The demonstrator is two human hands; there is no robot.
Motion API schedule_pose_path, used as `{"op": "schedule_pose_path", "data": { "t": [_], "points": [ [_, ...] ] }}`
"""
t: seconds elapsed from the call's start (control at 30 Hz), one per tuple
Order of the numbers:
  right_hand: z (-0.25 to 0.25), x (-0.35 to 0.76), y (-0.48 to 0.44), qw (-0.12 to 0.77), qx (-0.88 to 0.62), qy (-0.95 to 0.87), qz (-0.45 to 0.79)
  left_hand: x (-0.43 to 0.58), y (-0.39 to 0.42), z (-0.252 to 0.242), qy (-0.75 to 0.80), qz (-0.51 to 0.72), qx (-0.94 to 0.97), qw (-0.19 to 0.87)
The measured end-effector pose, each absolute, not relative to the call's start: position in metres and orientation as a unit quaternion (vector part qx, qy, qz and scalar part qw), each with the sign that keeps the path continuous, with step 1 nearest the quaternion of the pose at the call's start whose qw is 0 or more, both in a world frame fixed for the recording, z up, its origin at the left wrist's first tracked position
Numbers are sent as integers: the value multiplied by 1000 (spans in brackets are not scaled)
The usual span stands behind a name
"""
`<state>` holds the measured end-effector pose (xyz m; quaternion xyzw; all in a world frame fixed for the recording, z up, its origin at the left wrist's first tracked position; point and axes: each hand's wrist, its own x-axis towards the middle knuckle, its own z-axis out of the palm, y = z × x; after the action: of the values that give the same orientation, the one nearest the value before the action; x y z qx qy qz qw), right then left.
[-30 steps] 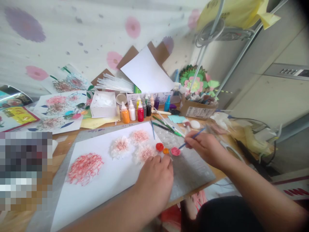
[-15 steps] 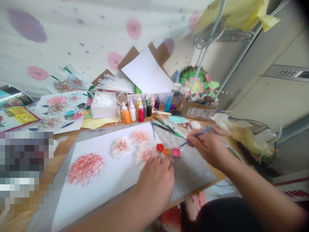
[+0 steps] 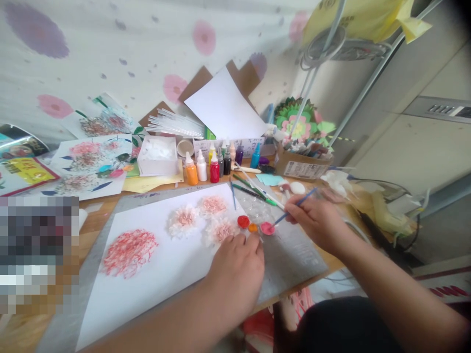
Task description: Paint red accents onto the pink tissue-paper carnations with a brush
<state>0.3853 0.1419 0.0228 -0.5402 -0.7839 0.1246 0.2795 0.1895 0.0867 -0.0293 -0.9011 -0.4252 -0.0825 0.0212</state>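
The right hand point(image 3: 317, 218) pinches a blue brush point(image 3: 281, 218) at pink paint point(image 3: 265, 229) (grip of the left hand point(image 3: 239, 262) unclear).

A white rectangular paper sheet point(image 3: 162, 272) lies on a flat grey mat point(image 3: 294, 262) atop the brown wooden worktop point(image 3: 89, 230). On the sheet, a round red-streaked flower point(image 3: 130, 252) lies left of three ruffled pink-and-white flowers point(image 3: 183, 220). Behind the mat, small multicoloured plastic bottles point(image 3: 214, 171) stand between a white square box point(image 3: 158, 167) (left) and a brown cardboard box point(image 3: 285, 164) (right).
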Motion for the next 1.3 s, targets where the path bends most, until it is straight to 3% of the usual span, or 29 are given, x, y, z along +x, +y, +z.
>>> {"op": "schedule_pose_path", "data": {
  "t": [0.7,1.3],
  "points": [
    [12,393,150,351,-583,-715,161,193,88,-23,-438,-54,-897,18],
    [14,401,143,348,-585,-714,164,191,88,-23,-428,-50,-902,8]
  ]
}}
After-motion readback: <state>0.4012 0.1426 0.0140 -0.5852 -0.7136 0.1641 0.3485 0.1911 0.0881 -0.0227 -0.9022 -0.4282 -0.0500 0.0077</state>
